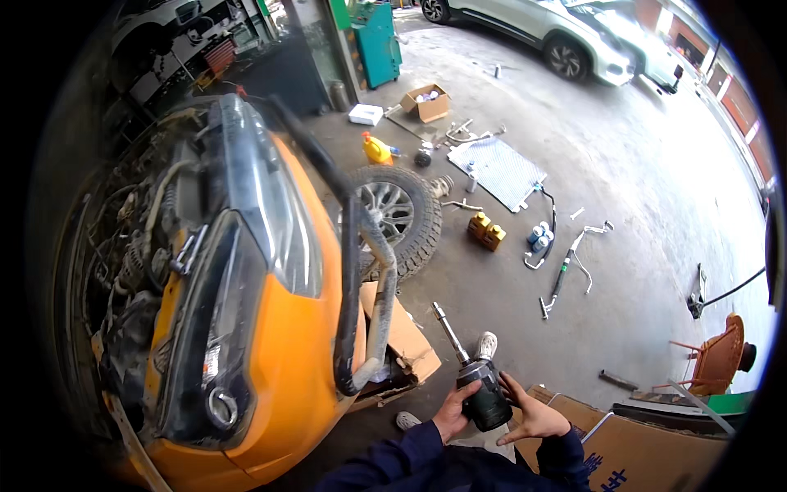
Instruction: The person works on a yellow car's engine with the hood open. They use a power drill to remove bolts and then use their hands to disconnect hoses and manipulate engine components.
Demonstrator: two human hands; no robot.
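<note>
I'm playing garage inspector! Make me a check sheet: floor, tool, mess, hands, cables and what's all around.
Surface: grey floor, parts scattered across it.
Things in hand: black impact wrench with long silver extension.
Clutter: loose wheel, yellow jug, open cardboard box, silver radiator-like panel, bent pipe.
Hands: left hand grips the wrench; right hand open beside it, contact unclear.
Cables: dark line at right; cable or rod, can't tell.
Surroundings: orange vehicle, engine bay exposed; white car.

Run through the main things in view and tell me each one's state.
Power tool, held, socket shaft attached
Left hand, closed on the tool
Right hand, spread open beside it
Engine bay, exposed
Wheel, lying on its side
Far cardboard box, open
Silver panel, lying flat
</note>
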